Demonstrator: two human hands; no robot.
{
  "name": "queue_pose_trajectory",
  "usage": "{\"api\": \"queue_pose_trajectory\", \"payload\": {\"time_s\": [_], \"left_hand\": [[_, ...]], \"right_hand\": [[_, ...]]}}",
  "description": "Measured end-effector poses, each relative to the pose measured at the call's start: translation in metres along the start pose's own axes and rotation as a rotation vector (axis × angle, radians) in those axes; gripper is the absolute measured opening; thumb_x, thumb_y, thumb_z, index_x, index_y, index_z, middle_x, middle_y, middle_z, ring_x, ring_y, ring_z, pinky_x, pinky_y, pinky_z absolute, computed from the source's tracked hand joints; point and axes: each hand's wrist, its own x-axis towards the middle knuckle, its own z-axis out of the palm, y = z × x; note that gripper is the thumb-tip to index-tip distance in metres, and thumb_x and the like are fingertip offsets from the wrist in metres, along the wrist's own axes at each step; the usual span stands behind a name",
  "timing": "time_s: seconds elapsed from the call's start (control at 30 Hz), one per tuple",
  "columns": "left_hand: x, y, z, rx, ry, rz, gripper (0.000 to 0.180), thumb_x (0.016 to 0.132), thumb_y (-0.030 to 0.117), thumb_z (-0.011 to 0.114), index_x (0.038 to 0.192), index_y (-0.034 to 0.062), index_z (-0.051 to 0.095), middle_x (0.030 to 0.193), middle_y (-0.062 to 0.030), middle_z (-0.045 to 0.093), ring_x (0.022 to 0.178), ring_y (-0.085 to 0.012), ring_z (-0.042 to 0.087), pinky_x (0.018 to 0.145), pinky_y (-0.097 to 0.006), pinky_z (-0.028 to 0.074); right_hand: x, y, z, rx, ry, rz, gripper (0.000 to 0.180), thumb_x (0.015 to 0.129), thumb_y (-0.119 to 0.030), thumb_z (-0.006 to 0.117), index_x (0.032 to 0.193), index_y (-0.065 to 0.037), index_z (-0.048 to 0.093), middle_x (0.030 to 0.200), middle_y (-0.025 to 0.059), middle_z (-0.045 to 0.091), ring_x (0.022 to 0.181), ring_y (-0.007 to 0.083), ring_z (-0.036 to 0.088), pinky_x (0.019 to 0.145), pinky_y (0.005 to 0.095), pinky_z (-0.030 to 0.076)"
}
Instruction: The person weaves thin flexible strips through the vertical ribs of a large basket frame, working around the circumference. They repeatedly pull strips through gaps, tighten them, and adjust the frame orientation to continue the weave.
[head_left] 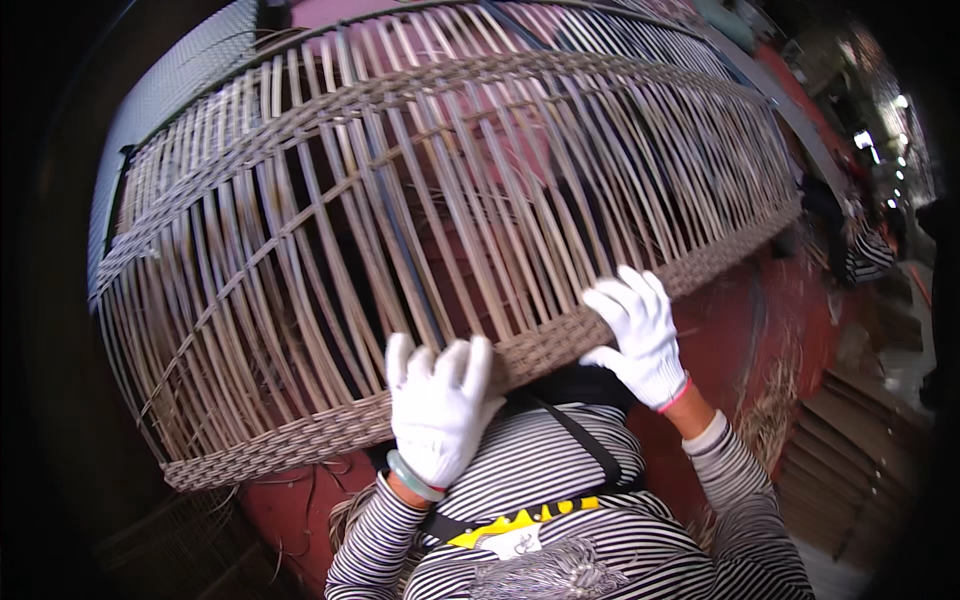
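A large wicker panel [560, 340] of brown woven strands on a frame lies across in front of me, with a thick braided band along its near edge. My left hand [438, 410], in a white glove, grips that band near its middle, fingers bent over it. Farther right, my right hand [640, 340], also gloved in white, holds the same band, with fingers across the top and the thumb on the near side. Beyond the band, long loose strands [480, 220] run side by side toward a second woven band [460, 75]. The undersides of both hands are hidden.
Reddish floor [730, 330] shows beneath and to the right. Loose strands [770, 410] lie there beside stacked brown slats [840, 460]. A grey woven surface [190, 75] stands at the far left. Another person in stripes [870, 250] sits at the far right.
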Motion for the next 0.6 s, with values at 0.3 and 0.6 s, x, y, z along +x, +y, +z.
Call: {"api": "queue_pose_trajectory", "payload": {"time_s": [0.3, 0.6], "left_hand": [[-0.039, -0.062, -0.078, -0.158, 0.334, -0.161, 0.062, 0.066, 0.008, 0.095, 0.124, 0.0062, 0.073, 0.110, -0.0089, 0.077, 0.116, -0.0325, 0.070, 0.101, -0.050, 0.056], [-0.288, -0.338, -0.230, 0.160, 0.292, -1.452, 0.034, 0.108, 0.034, 0.065, 0.126, 0.0075, 0.076, 0.107, -0.0194, 0.079, 0.099, -0.0371, 0.075, 0.092, -0.043, 0.058]], "right_hand": [[0.059, 0.020, -0.042, 0.404, -0.066, 0.142, 0.054, 0.085, -0.043, 0.087, 0.118, -0.002, 0.074, 0.125, 0.0161, 0.070, 0.125, 0.0363, 0.064, 0.112, 0.0457, 0.047], [0.179, -0.050, 0.013, 0.230, 0.087, -0.177, 0.048, 0.091, -0.015, 0.082, 0.136, -0.004, 0.069, 0.146, 0.0178, 0.063, 0.140, 0.0385, 0.056, 0.122, 0.0478, 0.041]]}}
